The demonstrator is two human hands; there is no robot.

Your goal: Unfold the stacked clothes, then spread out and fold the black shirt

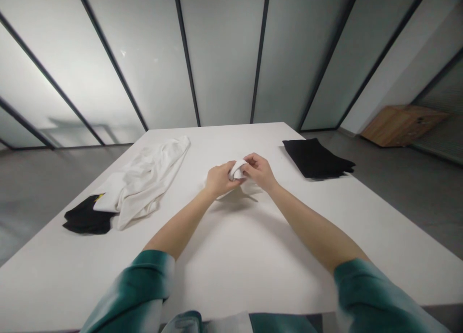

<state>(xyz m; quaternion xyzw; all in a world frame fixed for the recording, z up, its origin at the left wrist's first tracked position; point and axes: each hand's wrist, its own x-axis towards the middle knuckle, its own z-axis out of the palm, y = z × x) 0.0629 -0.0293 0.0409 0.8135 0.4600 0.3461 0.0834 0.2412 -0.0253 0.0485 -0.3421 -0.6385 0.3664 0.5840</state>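
Fingers [254, 156] of the left hand [218, 179] and right hand [263, 171] grip a bunched white cloth [238, 170] at the middle of the table [249, 270]; leftward, rumpled white fabric [148, 179] overlaps a folded black piece [88, 218], while black cloth [314, 158] lies to the right

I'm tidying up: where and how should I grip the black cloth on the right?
I'd pinch the black cloth by its right edge, coming from the right with fingers beneath: it lies flat, that layered edge seemingly overhanging the table.
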